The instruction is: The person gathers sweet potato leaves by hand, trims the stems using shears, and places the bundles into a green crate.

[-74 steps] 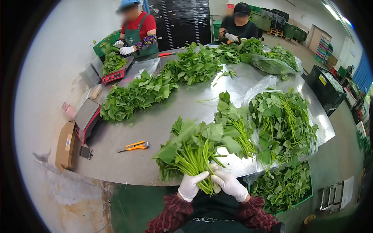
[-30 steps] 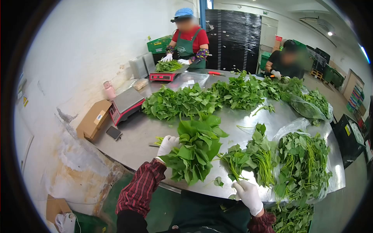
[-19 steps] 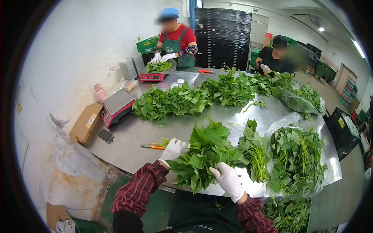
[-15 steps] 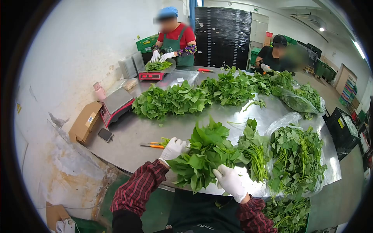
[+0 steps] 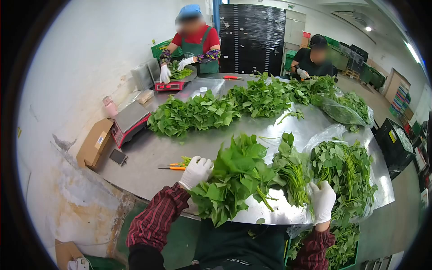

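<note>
My left hand (image 5: 196, 172), in a white glove, is closed around the stem end of a thick bunch of leafy greens (image 5: 234, 180). Cut stems poke out on the hand's left side, beside orange-handled scissors (image 5: 173, 168) on the metal table. My right hand (image 5: 323, 201), also gloved, is at the left edge of a large pile of leafy greens (image 5: 346, 166), its thumb apart from the fingers. Between the hands lies a smaller bundle of greens (image 5: 293, 175) with its stems toward me. A few loose stems (image 5: 264, 200) rest beside the held bunch.
A long row of greens (image 5: 193, 112) crosses the metal table (image 5: 148, 155). At left are a red scale (image 5: 131, 122), a phone (image 5: 118, 157) and a cardboard box (image 5: 95, 143). Two co-workers stand across the table, one handling greens on another scale (image 5: 169, 86). A green crate (image 5: 356, 256) sits below.
My right hand has left the held bunch and moved right to the large pile. The left hand keeps its hold. The view has shifted slightly, and the far co-worker's hands have moved on the scale.
</note>
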Tool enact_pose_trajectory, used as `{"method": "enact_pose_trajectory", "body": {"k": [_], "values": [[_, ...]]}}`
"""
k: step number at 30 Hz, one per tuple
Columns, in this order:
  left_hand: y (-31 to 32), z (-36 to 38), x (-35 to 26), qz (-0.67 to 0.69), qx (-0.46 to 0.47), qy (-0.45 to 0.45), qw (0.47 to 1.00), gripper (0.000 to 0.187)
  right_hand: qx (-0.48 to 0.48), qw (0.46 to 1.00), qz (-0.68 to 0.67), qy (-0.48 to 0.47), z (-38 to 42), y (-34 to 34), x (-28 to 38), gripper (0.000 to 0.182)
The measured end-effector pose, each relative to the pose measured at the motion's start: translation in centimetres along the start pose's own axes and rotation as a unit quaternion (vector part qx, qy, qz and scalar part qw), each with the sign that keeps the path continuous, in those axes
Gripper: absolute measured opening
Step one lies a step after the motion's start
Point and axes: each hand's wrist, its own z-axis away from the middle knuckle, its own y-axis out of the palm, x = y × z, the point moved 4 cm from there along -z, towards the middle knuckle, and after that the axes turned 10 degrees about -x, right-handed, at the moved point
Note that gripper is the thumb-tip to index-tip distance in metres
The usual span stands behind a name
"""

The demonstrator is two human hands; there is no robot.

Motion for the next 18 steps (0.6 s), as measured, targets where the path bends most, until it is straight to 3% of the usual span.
{"method": "enact_pose_trajectory", "body": {"k": [2, 4, 6, 7, 10, 13, 15, 17, 18], "values": [[0.2, -0.3, -0.6, 0.003, -0.015, -0.012, 1.000, 0.013, 0.023, 0.975, -0.181, 0.124, -0.4, -1.0, 2.5, 0.017], [-0.1, -0.9, -1.4, 0.013, -0.024, -0.023, 0.999, 0.015, 0.105, 0.924, -0.333, 0.155, 0.4, -1.2, 7.1, 0.016], [-0.4, -2.0, -2.5, 0.001, 0.006, 0.047, 0.999, 0.015, 0.158, 0.916, -0.358, 0.091, 1.3, 0.0, 9.7, 0.024], [-0.2, -2.2, -2.9, 0.006, 0.005, 0.050, 0.999, 0.015, 0.143, 0.926, -0.348, -0.006, 1.5, 0.6, 10.9, 0.028], [0.3, -2.3, -3.7, 0.004, 0.017, 0.075, 0.997, 0.015, 0.151, 0.924, -0.344, -0.075, 1.6, 2.4, 12.1, 0.029], [0.2, -2.5, -4.1, 0.002, 0.040, 0.103, 0.994, 0.016, 0.238, 0.907, -0.346, -0.014, 1.8, 3.5, 12.1, 0.023], [0.0, -2.5, -4.1, 0.015, 0.018, 0.089, 0.996, 0.016, 0.252, 0.854, -0.419, 0.179, 1.9, 3.7, 11.1, 0.016], [0.4, -2.0, -3.7, 0.031, 0.016, 0.069, 0.997, 0.016, 0.133, 0.816, -0.537, 0.166, 1.4, 3.1, 10.0, 0.018], [0.5, -1.8, -3.5, 0.047, 0.013, 0.049, 0.998, 0.015, 0.059, 0.837, -0.530, 0.120, 0.2, 2.1, 9.3, 0.023]]}}
